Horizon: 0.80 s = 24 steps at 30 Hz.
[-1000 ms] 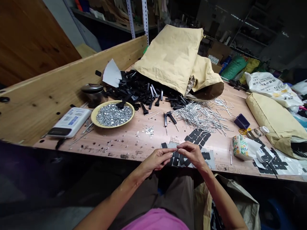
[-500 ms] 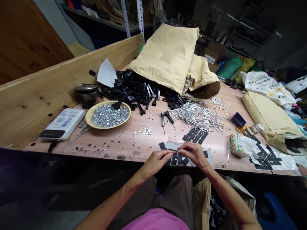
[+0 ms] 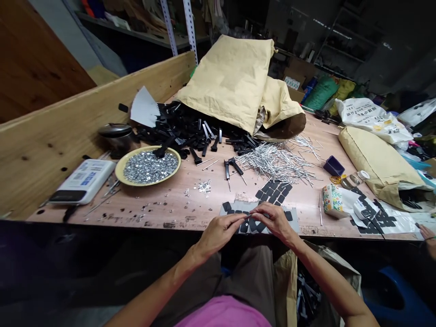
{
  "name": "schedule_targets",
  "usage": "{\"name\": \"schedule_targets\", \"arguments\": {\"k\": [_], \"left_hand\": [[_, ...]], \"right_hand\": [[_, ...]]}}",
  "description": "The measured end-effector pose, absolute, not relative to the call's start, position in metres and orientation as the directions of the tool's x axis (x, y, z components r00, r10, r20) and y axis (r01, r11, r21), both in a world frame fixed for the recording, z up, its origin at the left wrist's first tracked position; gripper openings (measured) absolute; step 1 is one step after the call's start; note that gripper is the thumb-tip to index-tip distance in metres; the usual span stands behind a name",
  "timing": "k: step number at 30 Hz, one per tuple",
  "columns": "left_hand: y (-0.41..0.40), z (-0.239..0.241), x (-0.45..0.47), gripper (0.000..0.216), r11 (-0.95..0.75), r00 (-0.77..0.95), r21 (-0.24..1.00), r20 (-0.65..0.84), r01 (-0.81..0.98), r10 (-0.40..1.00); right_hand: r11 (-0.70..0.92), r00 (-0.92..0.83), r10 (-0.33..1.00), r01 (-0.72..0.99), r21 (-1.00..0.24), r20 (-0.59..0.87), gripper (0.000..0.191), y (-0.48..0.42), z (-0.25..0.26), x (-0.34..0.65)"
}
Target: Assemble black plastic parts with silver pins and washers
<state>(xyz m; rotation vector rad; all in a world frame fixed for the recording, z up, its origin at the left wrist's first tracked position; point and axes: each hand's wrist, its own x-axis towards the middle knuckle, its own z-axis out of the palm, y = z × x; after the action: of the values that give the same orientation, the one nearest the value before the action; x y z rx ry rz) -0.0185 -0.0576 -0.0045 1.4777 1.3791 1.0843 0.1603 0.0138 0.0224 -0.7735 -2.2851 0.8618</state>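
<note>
My left hand (image 3: pixel 220 230) and my right hand (image 3: pixel 271 219) meet fingertip to fingertip over the front edge of the table. Both pinch at something small and thin, mostly covered by the fingers, so its kind does not show. Below them lies a grey sheet (image 3: pixel 293 223) bearing several black rounded pads (image 3: pixel 226 208); a small washer sits on one pad. More black pads (image 3: pixel 274 192) are lined up just behind the sheet. Further back spreads a heap of thin metal rods (image 3: pixel 274 160), and left of it lie two black pieces with rods (image 3: pixel 232 167).
A yellow bowl (image 3: pixel 119 173) of small metal washers (image 3: pixel 148 168) stands left, beside a white device (image 3: pixel 83 180). Loose washers (image 3: pixel 204 186) lie nearer. Behind are black parts (image 3: pixel 170 125) and a large paper sack (image 3: pixel 228 81). A tissue box (image 3: pixel 334 200) stands right; another person's hand (image 3: pixel 427 234) shows at the edge.
The view has shifted slightly. My fingertips remain together, but the thin piece visible between them earlier is now mostly covered. The right fingers have closed further over it.
</note>
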Motion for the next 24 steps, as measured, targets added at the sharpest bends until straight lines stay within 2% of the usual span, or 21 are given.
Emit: {"name": "schedule_targets", "arguments": {"k": [2,5,7,13,16,18,20,22,24], "left_hand": [[-0.058,-0.005,-0.017,0.026,-0.087,-0.008,0.932,0.096,0.351,0.995],[-0.057,-0.006,-0.014,0.026,-0.075,0.008,0.952,0.076,0.296,0.997],[-0.057,-0.007,-0.013,0.025,-0.073,0.028,0.961,0.068,0.266,0.997],[-0.061,-0.014,-0.011,0.028,-0.155,0.032,0.873,0.159,0.462,0.987],[-0.063,-0.016,-0.006,0.024,-0.123,0.007,0.905,0.132,0.408,0.991],[-0.061,-0.014,-0.001,0.020,-0.032,-0.045,0.966,0.045,0.256,0.998],[-0.055,-0.009,0.005,0.021,0.122,-0.069,0.992,-0.123,-0.018,0.990],[-0.046,-0.004,0.012,0.025,0.247,-0.042,0.900,-0.280,-0.360,0.959],[-0.036,0.000,0.020,0.030,0.272,-0.014,0.734,-0.358,-0.623,0.934]], "right_hand": [[0.597,-0.623,0.723,0.349,-0.722,0.297,0.036,0.011,0.019,0.160],[0.619,-0.612,0.722,0.362,-0.696,0.324,0.036,0.008,0.017,0.161],[0.682,-0.642,0.676,0.359,-0.637,0.362,0.036,0.007,0.016,0.162],[0.789,-0.687,0.605,0.449,-0.420,0.402,0.041,0.006,0.007,0.161],[0.783,-0.667,0.622,0.519,-0.342,0.410,0.050,0.007,0.000,0.159],[0.728,-0.609,0.686,0.574,-0.376,0.399,0.052,0.006,-0.002,0.159],[0.612,-0.496,0.790,0.619,-0.492,0.360,0.051,0.005,-0.001,0.160],[0.462,-0.372,0.883,0.592,-0.661,0.285,0.046,0.000,0.001,0.159],[0.332,-0.312,0.929,0.467,-0.820,0.199,0.041,-0.006,0.000,0.157]]}}
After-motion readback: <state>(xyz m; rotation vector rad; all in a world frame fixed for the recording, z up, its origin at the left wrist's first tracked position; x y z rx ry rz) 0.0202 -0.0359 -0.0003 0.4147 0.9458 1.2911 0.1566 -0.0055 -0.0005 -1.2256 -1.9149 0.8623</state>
